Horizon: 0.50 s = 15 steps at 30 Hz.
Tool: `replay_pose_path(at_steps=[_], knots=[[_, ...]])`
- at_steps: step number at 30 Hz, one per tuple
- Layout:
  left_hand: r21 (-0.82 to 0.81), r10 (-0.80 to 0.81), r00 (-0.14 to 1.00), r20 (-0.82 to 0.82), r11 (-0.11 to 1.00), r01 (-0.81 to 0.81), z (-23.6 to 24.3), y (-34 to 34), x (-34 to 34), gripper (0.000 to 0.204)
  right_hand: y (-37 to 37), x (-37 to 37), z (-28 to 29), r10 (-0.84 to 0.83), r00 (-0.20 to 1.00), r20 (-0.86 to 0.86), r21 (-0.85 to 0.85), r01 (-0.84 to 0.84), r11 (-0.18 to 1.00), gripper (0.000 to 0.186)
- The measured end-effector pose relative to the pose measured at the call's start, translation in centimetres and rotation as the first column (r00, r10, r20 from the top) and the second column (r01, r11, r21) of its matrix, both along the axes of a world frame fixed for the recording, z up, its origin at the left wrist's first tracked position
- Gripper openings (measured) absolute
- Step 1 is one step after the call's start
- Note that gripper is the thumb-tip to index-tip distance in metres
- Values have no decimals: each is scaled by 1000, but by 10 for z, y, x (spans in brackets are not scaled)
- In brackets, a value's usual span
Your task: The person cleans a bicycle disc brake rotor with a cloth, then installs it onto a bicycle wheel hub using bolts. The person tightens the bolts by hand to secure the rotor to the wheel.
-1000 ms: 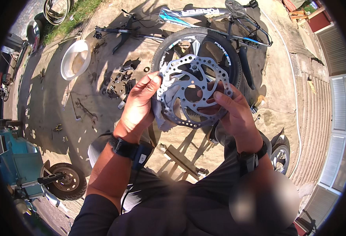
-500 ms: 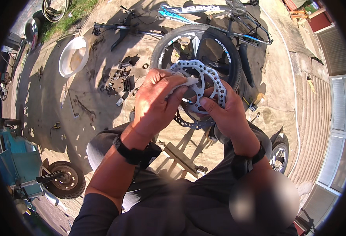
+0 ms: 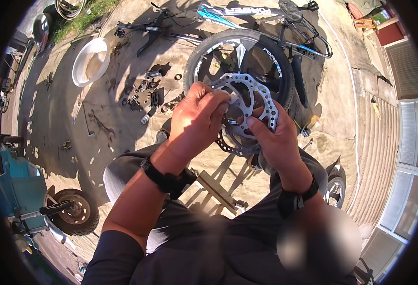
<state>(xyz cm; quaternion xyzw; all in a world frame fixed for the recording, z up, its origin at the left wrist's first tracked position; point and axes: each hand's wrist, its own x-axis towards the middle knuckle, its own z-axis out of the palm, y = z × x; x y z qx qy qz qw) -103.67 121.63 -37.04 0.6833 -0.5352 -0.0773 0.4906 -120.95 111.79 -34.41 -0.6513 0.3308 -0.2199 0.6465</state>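
Observation:
A silver bicycle brake disc (image 3: 266, 97), with a ring of holes along its wavy edge, is held up in front of me. My right hand (image 3: 281, 145) is closed on its right side, thumb on the face and fingers behind. A pale cloth (image 3: 232, 97) shows only as a small bit at the fingertips of my left hand (image 3: 198, 118), which is closed around it against the disc's left part. Another holed ring (image 3: 237, 150) shows below the disc; whether it is a second disc, I cannot tell.
Beyond the disc lies a bicycle wheel (image 3: 197, 61) with a blue-white frame (image 3: 233, 16) behind it. Loose small parts (image 3: 145, 88), a white basin (image 3: 78, 66) and wrenches (image 3: 102, 126) lie to the left. A wooden stool (image 3: 216, 192) stands between my legs; a teal cart (image 3: 26, 185) is at far left.
My left hand has turned and closed further over the cloth, so less of it shows. My right hand keeps its hold on the disc. The whole view has shifted slightly.

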Motion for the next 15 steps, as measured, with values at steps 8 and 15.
replay_pose_path(at_steps=[8, 15], knots=[[-93, -31, 999, -12, 995, 29, 5, -5, -5, 19, -1, 2, -1, -43, 999, -28, 13, 43, 999, 46], [-32, 209, 976, 56, 978, -207, -12, -7, 24, 10, -8, -2, -1, -93, 995, 45, 86, 89, 992, 41]])
